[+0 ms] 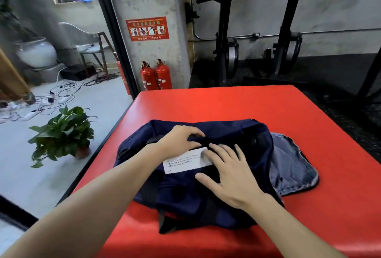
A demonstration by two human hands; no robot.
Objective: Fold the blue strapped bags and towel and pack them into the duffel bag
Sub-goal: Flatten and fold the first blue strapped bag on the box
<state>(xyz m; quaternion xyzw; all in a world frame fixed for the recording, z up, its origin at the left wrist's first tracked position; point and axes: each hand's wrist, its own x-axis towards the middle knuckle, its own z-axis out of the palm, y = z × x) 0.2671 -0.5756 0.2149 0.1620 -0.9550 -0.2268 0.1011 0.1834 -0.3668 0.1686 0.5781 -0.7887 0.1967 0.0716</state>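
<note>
A navy blue duffel bag (185,195) lies flat on the red table (247,105), with a white printed label (185,161) on its top. At its right end a flap (292,167) hangs open and shows grey-blue lining. My left hand (181,139) sits on the upper middle of the bag, its fingertips pinching a dark fold or zipper area. Fingers spread, my right hand (224,172) lies flat on the bag just right of the label. Dark straps (162,218) hang at the bag's near edge. No towel or other strapped bag is visible.
The red table's left edge drops to a grey floor with a potted plant (61,134). Two red fire extinguishers (156,76) stand by a concrete pillar behind the table. Black exercise machines (226,51) stand at the back right. Cables litter the floor at far left.
</note>
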